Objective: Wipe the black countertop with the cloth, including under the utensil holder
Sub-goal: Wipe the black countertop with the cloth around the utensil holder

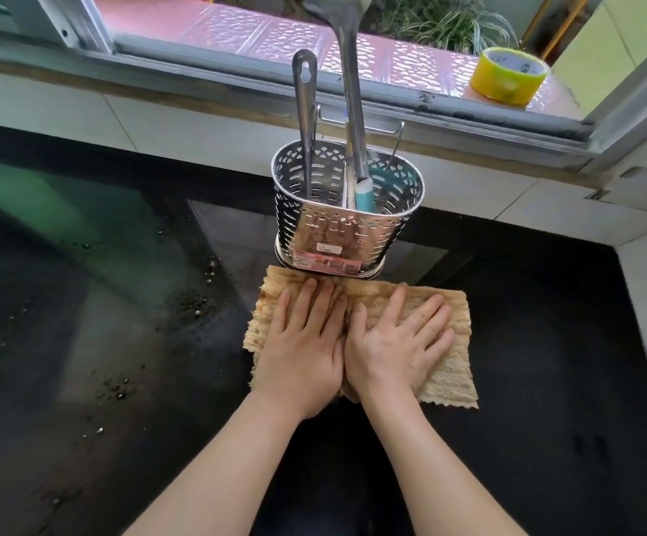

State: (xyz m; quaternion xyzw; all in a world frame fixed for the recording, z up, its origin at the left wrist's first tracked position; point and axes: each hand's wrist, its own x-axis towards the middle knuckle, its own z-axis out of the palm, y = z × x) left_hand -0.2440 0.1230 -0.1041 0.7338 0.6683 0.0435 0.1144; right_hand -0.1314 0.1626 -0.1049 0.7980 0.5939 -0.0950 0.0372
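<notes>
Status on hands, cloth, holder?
Both hands, left and right, flat on cloth. Utensil holder stands at cloth's far edge, unmoved.

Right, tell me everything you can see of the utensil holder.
The utensil holder is a shiny oval metal basket with punched cut-out walls, an inner divider and a wire hanger at the back. It stands upright on the black countertop near the tiled wall under the window. Labels are stuck low on its front. It holds a long metal handle, a ladle and something teal. The cloth lies right at its base.
</notes>
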